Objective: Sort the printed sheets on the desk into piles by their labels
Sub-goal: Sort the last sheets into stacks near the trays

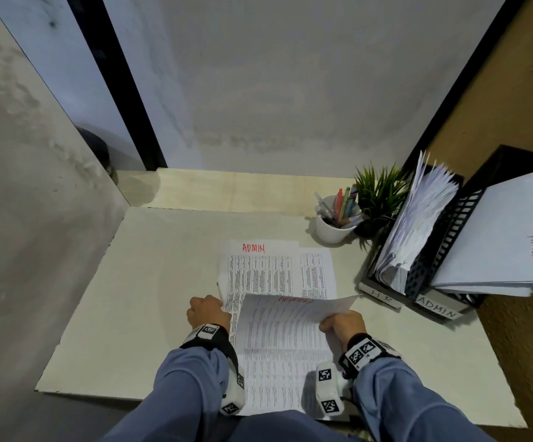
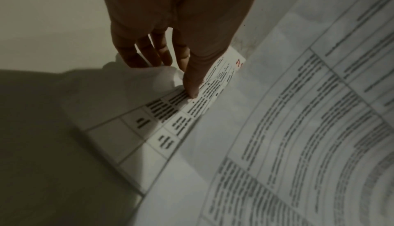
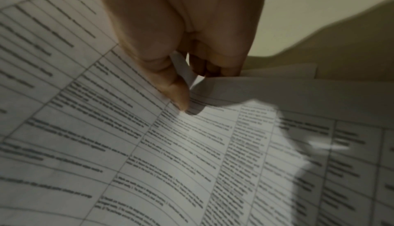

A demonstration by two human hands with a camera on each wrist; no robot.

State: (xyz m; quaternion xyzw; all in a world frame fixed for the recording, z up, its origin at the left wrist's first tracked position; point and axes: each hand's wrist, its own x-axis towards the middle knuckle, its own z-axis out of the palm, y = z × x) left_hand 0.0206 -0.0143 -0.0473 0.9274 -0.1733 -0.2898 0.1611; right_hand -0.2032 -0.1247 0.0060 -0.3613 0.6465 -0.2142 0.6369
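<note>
Printed sheets (image 1: 277,352) — a loose stack on the near middle of the table (image 1: 150,282), long axis running away from the person, red labels at the far end. Top sheet (image 1: 290,317): far right edge lifted, pinched between thumb and curled fingers of the right hand (image 1: 343,325), probably to peel it free for filing; its red label looks like ADMIN, though foreshortened. Left hand (image 1: 207,314): fingers fairly straight, one fingertip (image 2: 193,93) pressing the sheet below — likely to keep the stack from sliding. A flat sheet marked ADMIN (image 1: 277,269) lies just beyond. Two black trays at right, tagged HR (image 1: 383,295) and ADMIN (image 1: 437,309), both holding paper.
</note>
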